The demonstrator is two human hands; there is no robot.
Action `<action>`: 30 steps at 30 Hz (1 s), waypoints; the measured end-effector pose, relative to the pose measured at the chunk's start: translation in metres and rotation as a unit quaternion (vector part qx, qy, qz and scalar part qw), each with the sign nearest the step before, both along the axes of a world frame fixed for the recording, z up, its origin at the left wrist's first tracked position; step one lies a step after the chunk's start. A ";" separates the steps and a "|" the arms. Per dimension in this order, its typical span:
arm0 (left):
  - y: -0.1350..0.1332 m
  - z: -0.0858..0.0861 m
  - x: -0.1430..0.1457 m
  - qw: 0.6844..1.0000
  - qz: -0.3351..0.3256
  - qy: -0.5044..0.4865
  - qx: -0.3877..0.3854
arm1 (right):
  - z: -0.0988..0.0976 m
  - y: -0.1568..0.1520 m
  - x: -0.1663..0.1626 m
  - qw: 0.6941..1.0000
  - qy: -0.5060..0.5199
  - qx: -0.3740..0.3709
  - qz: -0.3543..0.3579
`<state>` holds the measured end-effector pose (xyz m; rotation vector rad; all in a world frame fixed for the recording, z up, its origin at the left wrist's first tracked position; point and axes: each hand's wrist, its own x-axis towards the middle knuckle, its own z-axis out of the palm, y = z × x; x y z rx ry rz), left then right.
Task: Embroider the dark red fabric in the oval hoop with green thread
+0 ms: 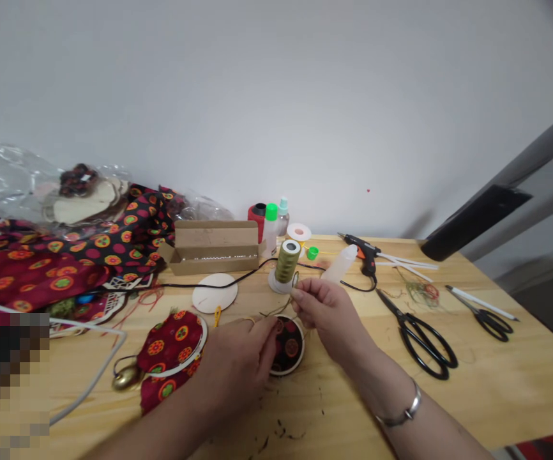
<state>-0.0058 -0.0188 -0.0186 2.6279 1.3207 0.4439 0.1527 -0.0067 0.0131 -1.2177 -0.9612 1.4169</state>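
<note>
My left hand (pixel 238 358) is closed on a round disc (pixel 290 346) covered in dark patterned fabric with a pale rim; its fingers hide the disc's left side. Just to the right, my right hand (pixel 322 313) pinches a thin olive thread (pixel 297 278) between thumb and forefinger. Behind the hands an olive thread spool (pixel 288 262) stands upright on its white base. Left of my left hand lies another disc (pixel 174 342), covered in red patterned fabric, with a brass bell (pixel 127 377) beside it. A plain white disc (pixel 215 293) and a yellow cord loop (pixel 218 315) are nearby.
Large black-handled scissors (pixel 424 335) and smaller scissors (pixel 490 324) lie on the right. A glue gun (pixel 365 249), a white bottle (pixel 341 263) and an opened cardboard box (pixel 216 252) are farther back. Patterned fabric (pixel 113 243) piles up at left; a black cable (pixel 200 287) crosses the table.
</note>
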 end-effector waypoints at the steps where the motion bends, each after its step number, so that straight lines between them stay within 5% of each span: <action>1: 0.001 0.001 0.000 1.000 0.018 0.000 -0.010 | 0.001 0.001 0.002 1.000 0.001 0.005 -0.004; 6: 0.011 0.006 -0.001 0.990 0.112 -0.076 0.049 | 0.004 0.004 0.013 1.000 0.003 0.021 -0.018; 10: 0.015 0.012 -0.003 0.948 0.136 -0.265 0.110 | 0.006 0.003 0.012 1.000 -0.002 0.027 -0.003; 13: 0.012 0.017 -0.002 0.901 0.076 -0.422 -0.062 | 0.005 0.000 0.004 0.999 -0.033 0.017 0.019; 16: 0.009 0.018 0.001 0.797 0.029 -0.507 -0.326 | 0.002 -0.004 -0.004 0.997 -0.070 0.009 0.039; 19: 0.010 0.016 0.004 0.719 0.021 -0.536 -0.441 | -0.003 -0.006 -0.008 0.994 -0.102 0.008 0.047; 26: 0.012 0.015 0.002 0.724 0.070 -0.511 -0.459 | -0.004 -0.006 -0.009 0.990 -0.129 0.009 0.048; 30: 0.012 0.018 0.003 0.758 0.074 -0.471 -0.445 | -0.006 -0.005 -0.009 0.989 -0.140 0.012 0.050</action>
